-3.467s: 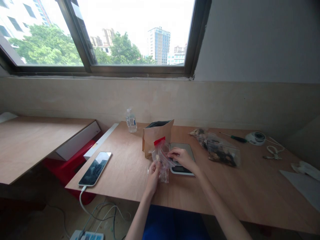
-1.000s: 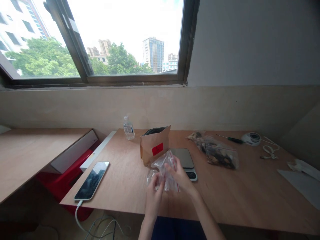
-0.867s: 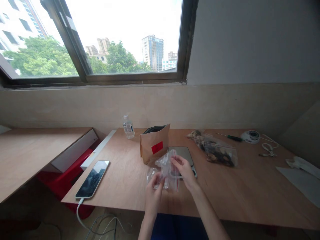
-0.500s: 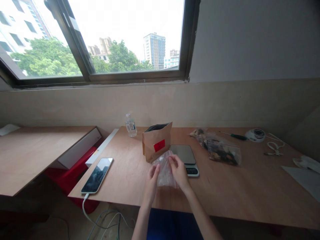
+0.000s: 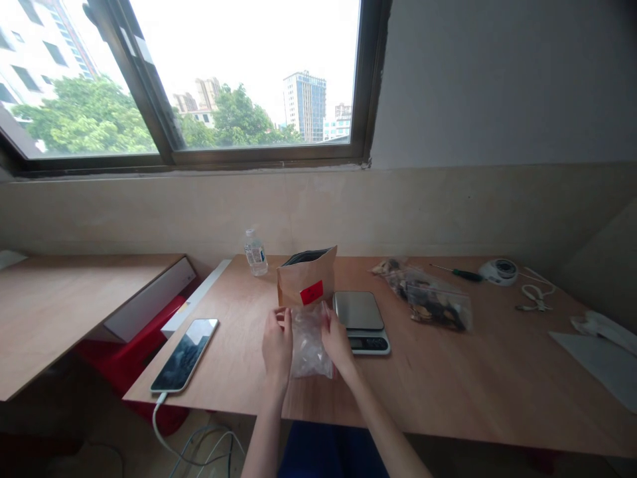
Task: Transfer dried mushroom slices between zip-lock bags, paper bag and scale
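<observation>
A clear plastic zip bag (image 5: 310,345) is stretched between my two hands, close to the table's front edge. My left hand (image 5: 277,338) has its fingers closed on the bag's upper left side. On the opposite side, my right hand (image 5: 336,335) pinches the upper right edge. Just behind the bag stands a brown paper pouch (image 5: 293,282) with a red label and an open top. A kitchen scale (image 5: 359,311) with a steel plate and dark display lies right of the pouch, near my right hand.
Bags of dried brown-black pieces (image 5: 438,309) lie to the right, before a screwdriver (image 5: 466,274), a white dome camera (image 5: 499,272) and a coiled cable (image 5: 537,297). A water bottle (image 5: 256,255) stands at the back; a charging phone (image 5: 185,356) lies at left.
My hands have moved apart and left, spreading the clear bag flatter. My left hand now grips its upper left side. The whole view has shifted slightly.
</observation>
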The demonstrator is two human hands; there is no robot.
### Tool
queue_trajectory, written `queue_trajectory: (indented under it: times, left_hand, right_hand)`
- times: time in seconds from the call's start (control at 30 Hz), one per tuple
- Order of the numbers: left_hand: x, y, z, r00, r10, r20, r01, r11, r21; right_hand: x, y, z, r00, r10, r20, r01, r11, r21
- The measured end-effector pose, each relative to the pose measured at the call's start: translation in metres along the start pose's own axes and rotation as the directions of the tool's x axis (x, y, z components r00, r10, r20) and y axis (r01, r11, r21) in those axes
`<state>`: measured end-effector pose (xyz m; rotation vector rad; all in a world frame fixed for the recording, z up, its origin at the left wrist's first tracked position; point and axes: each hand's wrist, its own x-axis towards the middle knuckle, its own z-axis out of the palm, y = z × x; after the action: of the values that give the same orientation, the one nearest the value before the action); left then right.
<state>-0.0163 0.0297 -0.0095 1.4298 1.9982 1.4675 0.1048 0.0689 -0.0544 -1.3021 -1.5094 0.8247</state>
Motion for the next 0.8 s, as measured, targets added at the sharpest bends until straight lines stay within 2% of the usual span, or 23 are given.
queue_trajectory:
  times: [0.07, 0.1, 0.2, 0.27, 0.33, 0.4, 0.5, 0.6, 0.7, 0.8]
  left_hand:
    - [-0.006, -0.003, -0.001, 0.994, 0.103, -0.042, -0.1, 0.992, 0.077]
    - [-0.009, -0.006, 0.0, 0.985, 0.172, -0.019, -0.169, 0.979, 0.111]
    - [-0.02, -0.023, 0.016, 0.925, 0.328, 0.192, -0.362, 0.914, 0.184]
    - [-0.025, -0.038, 0.03, 0.888, 0.341, 0.308, -0.423, 0.867, 0.262]
    - [-0.028, -0.051, 0.043, 0.866, 0.291, 0.406, -0.438, 0.833, 0.337]
    - [-0.028, -0.06, 0.052, 0.836, 0.219, 0.503, -0.447, 0.803, 0.394]
    - [-0.024, -0.064, 0.057, 0.786, 0.111, 0.609, -0.467, 0.752, 0.466]
    - [-0.017, -0.06, 0.057, 0.754, 0.034, 0.656, -0.474, 0.72, 0.507]
    - [-0.012, -0.052, 0.054, 0.737, 0.019, 0.676, -0.479, 0.72, 0.502]
    - [-0.015, -0.039, 0.046, 0.762, 0.082, 0.642, -0.486, 0.728, 0.483]
  right_hand:
    - [0.005, 0.0, 0.007, 1.0, -0.002, -0.008, 0.001, 1.0, -0.012]
    - [0.005, -0.001, 0.01, 1.0, -0.02, -0.024, 0.02, 1.0, -0.015]
    - [0.002, -0.001, 0.009, 0.99, -0.108, -0.096, 0.102, 0.993, -0.064]
    - [0.0, 0.003, -0.004, 0.974, -0.183, -0.136, 0.164, 0.976, -0.142]
    - [0.003, 0.011, -0.028, 0.948, -0.262, -0.178, 0.216, 0.946, -0.24]
    - [0.01, 0.026, -0.062, 0.922, -0.315, -0.223, 0.228, 0.911, -0.344]
    - [0.024, 0.061, -0.124, 0.881, -0.382, -0.278, 0.191, 0.827, -0.529]
    - [0.04, 0.097, -0.18, 0.851, -0.425, -0.309, 0.099, 0.706, -0.701]
    - [0.059, 0.118, -0.222, 0.871, -0.421, -0.254, 0.065, 0.611, -0.789]
    - [0.08, 0.123, -0.249, 0.923, -0.312, -0.223, -0.032, 0.516, -0.856]
